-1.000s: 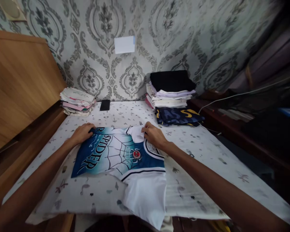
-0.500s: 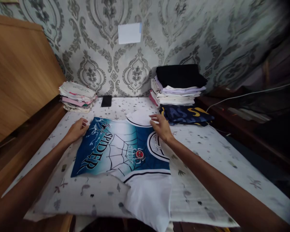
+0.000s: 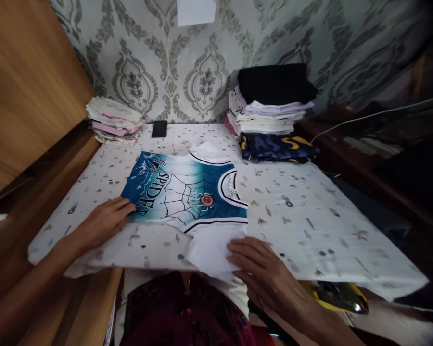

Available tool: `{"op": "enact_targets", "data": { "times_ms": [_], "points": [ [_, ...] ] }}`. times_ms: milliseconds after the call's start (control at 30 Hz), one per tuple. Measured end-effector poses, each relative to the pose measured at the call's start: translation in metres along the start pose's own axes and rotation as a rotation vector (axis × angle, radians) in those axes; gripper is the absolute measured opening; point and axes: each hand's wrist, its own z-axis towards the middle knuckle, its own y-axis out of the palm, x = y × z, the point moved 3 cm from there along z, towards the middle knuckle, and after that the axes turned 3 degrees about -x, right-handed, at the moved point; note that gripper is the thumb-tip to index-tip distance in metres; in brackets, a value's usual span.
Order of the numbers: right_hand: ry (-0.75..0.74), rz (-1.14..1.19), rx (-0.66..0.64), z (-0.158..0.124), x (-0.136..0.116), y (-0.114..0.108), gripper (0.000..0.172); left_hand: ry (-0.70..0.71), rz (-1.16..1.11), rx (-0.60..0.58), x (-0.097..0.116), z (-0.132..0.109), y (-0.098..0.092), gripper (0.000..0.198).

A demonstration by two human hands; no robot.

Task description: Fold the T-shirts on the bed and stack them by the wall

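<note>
A short-sleeved T-shirt (image 3: 182, 194) lies spread sideways on the bed-like padded surface. Its body is blue and white with a web, a spider badge and "SPIDER" lettering; the sleeves are white. At the near corner of its hem rests my left hand (image 3: 110, 218), fingers extended over the cloth and covering part of the lettering. My right hand (image 3: 261, 266) touches the outer edge of the near sleeve (image 3: 212, 250) with outstretched fingers; its thumb is hidden. The far sleeve (image 3: 211, 153) lies flat, away from both hands.
Folded clothes (image 3: 113, 120) are stacked at the back left, beside a black phone (image 3: 159, 129). A taller stack (image 3: 274, 98) stands back right, with a navy folded garment (image 3: 277, 147) in front. A wooden panel (image 3: 29, 91) borders the left; a white cable (image 3: 375, 113) runs at right.
My left hand has come from the far hem corner to the near one. My right hand has moved from the far sleeve to the near sleeve. The view has tilted down.
</note>
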Motion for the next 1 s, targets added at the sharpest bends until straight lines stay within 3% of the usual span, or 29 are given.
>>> {"op": "enact_targets", "data": {
  "times_ms": [167,300,367,467,533,633,767,867,1000],
  "points": [
    [0.153,0.155,-0.001,0.006,0.0,-0.012,0.023,-0.071,0.102,0.119,-0.005,-0.006,-0.024,0.03],
    [0.266,0.211,-0.039,0.0,0.002,-0.025,0.021,-0.116,0.146,0.015,-0.012,-0.015,-0.024,0.03],
    [0.217,0.18,-0.057,-0.002,-0.001,-0.024,0.014,-0.164,0.162,-0.049,-0.016,-0.017,-0.018,0.031],
    [0.043,0.046,-0.06,-0.001,-0.009,-0.013,0.032,-0.198,0.213,-0.042,-0.011,-0.015,-0.016,0.037],
    [-0.035,-0.032,-0.045,0.0,-0.014,-0.004,0.031,-0.151,0.232,-0.02,0.004,-0.009,-0.02,0.041],
    [-0.078,-0.02,-0.029,0.006,-0.018,0.002,0.029,0.053,0.133,-0.032,0.039,0.004,-0.019,0.044],
    [0.003,0.134,-0.1,0.016,-0.022,-0.009,0.026,0.278,0.028,-0.041,0.075,0.019,-0.005,0.038],
    [0.184,0.3,-0.206,0.015,-0.016,-0.025,0.028,0.285,0.04,-0.054,0.08,0.021,0.001,0.031],
    [0.351,0.366,-0.296,-0.002,-0.002,-0.039,0.025,0.273,0.023,-0.131,0.075,0.018,-0.009,0.022]
  ]
}}
